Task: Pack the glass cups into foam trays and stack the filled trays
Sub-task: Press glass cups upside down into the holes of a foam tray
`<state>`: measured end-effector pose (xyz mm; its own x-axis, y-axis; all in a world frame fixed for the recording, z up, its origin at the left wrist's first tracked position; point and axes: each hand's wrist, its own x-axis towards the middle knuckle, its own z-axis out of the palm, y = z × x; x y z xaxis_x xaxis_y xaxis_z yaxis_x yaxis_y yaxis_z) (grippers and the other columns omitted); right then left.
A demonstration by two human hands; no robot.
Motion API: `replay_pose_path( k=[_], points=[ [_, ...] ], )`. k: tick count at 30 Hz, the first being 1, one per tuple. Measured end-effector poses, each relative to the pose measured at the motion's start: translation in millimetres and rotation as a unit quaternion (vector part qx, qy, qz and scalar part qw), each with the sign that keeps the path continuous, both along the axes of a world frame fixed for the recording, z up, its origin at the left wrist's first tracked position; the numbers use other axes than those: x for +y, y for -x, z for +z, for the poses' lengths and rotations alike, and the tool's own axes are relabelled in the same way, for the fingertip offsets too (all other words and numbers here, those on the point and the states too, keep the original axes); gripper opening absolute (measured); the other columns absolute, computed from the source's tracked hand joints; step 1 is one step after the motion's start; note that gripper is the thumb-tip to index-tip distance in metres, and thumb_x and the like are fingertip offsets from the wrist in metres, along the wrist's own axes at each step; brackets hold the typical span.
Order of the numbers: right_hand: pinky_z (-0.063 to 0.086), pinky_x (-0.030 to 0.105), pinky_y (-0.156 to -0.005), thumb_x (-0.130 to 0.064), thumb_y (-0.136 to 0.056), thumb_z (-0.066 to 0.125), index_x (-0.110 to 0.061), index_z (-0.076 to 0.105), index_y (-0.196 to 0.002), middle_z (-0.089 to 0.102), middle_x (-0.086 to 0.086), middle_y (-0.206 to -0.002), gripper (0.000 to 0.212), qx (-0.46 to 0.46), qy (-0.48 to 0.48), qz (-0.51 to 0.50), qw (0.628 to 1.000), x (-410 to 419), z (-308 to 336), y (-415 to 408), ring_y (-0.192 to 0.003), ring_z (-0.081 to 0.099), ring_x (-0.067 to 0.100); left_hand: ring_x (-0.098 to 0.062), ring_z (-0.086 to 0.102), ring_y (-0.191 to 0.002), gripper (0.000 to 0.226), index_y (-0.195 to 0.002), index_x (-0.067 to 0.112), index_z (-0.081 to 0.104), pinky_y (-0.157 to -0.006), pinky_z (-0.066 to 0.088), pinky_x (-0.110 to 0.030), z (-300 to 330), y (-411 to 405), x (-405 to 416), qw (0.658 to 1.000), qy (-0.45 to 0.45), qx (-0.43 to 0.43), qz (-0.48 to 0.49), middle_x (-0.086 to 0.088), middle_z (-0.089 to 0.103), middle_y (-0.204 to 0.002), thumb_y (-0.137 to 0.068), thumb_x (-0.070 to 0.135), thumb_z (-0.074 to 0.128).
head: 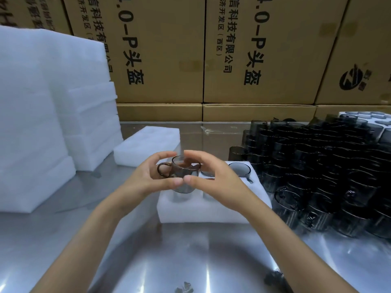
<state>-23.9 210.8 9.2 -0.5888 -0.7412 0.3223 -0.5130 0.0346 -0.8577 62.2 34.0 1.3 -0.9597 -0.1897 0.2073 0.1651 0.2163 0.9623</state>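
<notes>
A smoky glass cup (182, 170) with a brown handle pointing left is held upright between both hands, just above the front-left pocket of a white foam tray (203, 210). My left hand (153, 176) grips its handle side and my right hand (208, 175) grips its right side, with the thumbs meeting in front. Another cup (239, 169) sits in the tray's back-right pocket. A third cup is partly hidden behind my right hand. A large cluster of dark glass cups (321, 170) stands to the right of the tray.
A foam tray (146, 148) lies behind the hands on the steel table (190, 256). Tall foam stacks (42, 115) fill the left side. Cardboard boxes (211, 60) wall the back. A foam tray holding cups (368, 119) sits far right.
</notes>
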Motion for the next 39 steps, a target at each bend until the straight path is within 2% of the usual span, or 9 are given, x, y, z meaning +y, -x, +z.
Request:
replay_pose_path(
  k=[3, 6, 12, 21, 28, 30, 32, 34, 39],
  points=[
    [0.051, 0.015, -0.081, -0.037, -0.073, 0.078, -0.035, 0.053, -0.128, 0.053, -0.019, -0.113, 0.060, 0.023, 0.005, -0.076, 0.997, -5, -7, -2, -0.102, 0.052, -0.010, 0.001, 0.055, -0.116, 0.086, -0.139, 0.031, 0.034, -0.098, 0.040, -0.024, 0, -3, -2, 0.997, 0.058, -0.001, 0.041, 0.017, 0.065, -0.118, -0.065, 0.023, 0.077],
    [0.051, 0.027, -0.085, -0.055, -0.063, 0.078, -0.040, 0.057, -0.119, 0.049, -0.021, -0.105, 0.061, 0.076, -0.028, -0.129, 0.988, -9, -10, -6, -0.097, 0.052, -0.005, 0.005, 0.046, -0.124, 0.080, -0.138, 0.034, 0.039, -0.105, 0.034, -0.027, -2, -12, -4, 0.993, 0.103, 0.011, 0.058, 0.021, 0.057, -0.129, -0.067, 0.027, 0.074],
    [0.047, 0.023, -0.077, -0.058, -0.060, 0.076, -0.041, 0.050, -0.109, 0.044, -0.019, -0.102, 0.059, 0.181, -0.078, -0.151, 0.969, -18, -14, -21, -0.089, 0.049, -0.002, 0.008, 0.045, -0.124, 0.067, -0.130, 0.042, 0.048, -0.104, 0.034, -0.026, -15, -25, -5, 0.988, 0.151, -0.001, 0.033, 0.029, 0.054, -0.129, -0.070, 0.030, 0.076],
    [0.047, 0.029, -0.075, -0.064, -0.058, 0.074, -0.034, 0.046, -0.097, 0.044, -0.017, -0.098, 0.057, 0.154, -0.101, -0.171, 0.968, -17, -17, -23, -0.087, 0.049, 0.000, 0.013, 0.032, -0.131, 0.070, -0.136, 0.045, 0.038, -0.113, 0.023, -0.026, -16, -26, -2, 0.983, 0.178, -0.031, -0.004, 0.034, 0.042, -0.138, -0.073, 0.033, 0.067],
    [0.036, 0.017, -0.074, -0.068, -0.064, 0.068, -0.038, 0.044, -0.115, 0.043, -0.024, -0.114, 0.064, 0.185, -0.095, -0.155, 0.966, -11, -18, -22, -0.099, 0.043, -0.004, 0.015, 0.021, -0.135, 0.086, -0.142, 0.046, 0.026, -0.112, 0.020, -0.015, -18, -35, 8, 0.978, 0.208, 0.004, 0.033, 0.033, 0.028, -0.146, -0.065, 0.056, 0.063],
    [0.035, 0.015, -0.088, -0.061, -0.078, 0.061, -0.038, 0.040, -0.131, 0.041, -0.025, -0.130, 0.062, 0.208, -0.083, -0.126, 0.966, -4, -16, -21, -0.116, 0.036, -0.008, 0.007, 0.024, -0.137, 0.078, -0.144, 0.034, 0.030, -0.111, 0.021, -0.013, -18, -41, 12, 0.957, 0.269, 0.079, 0.069, 0.023, 0.031, -0.149, -0.073, 0.052, 0.056],
    [0.024, 0.012, -0.103, -0.047, -0.088, 0.056, -0.034, 0.039, -0.140, 0.037, -0.024, -0.144, 0.056, 0.242, -0.103, -0.088, 0.961, 3, -15, -20, -0.128, 0.026, -0.008, 0.000, 0.030, -0.138, 0.065, -0.141, 0.024, 0.039, -0.115, 0.021, -0.023, -20, -45, 12, 0.914, 0.365, 0.144, 0.103, 0.015, 0.038, -0.147, -0.080, 0.044, 0.050],
    [0.013, 0.005, -0.103, -0.036, -0.090, 0.054, -0.036, 0.038, -0.142, 0.029, -0.026, -0.149, 0.055, 0.266, -0.142, -0.065, 0.951, 6, -16, -21, -0.133, 0.020, -0.009, -0.004, 0.037, -0.135, 0.055, -0.135, 0.022, 0.046, -0.114, 0.024, -0.030, -22, -46, 11, 0.876, 0.431, 0.172, 0.130, 0.011, 0.046, -0.141, -0.083, 0.039, 0.046],
    [0.029, 0.020, -0.103, -0.025, -0.085, 0.050, -0.037, 0.042, -0.140, 0.026, -0.027, -0.150, 0.057, 0.302, -0.169, -0.076, 0.935, 3, -20, -24, -0.135, 0.025, -0.005, -0.018, 0.055, -0.119, 0.047, -0.117, 0.012, 0.067, -0.105, 0.033, -0.032, -24, -48, 10, 0.831, 0.499, 0.185, 0.164, 0.004, 0.064, -0.119, -0.080, 0.033, 0.047]
  ],
)
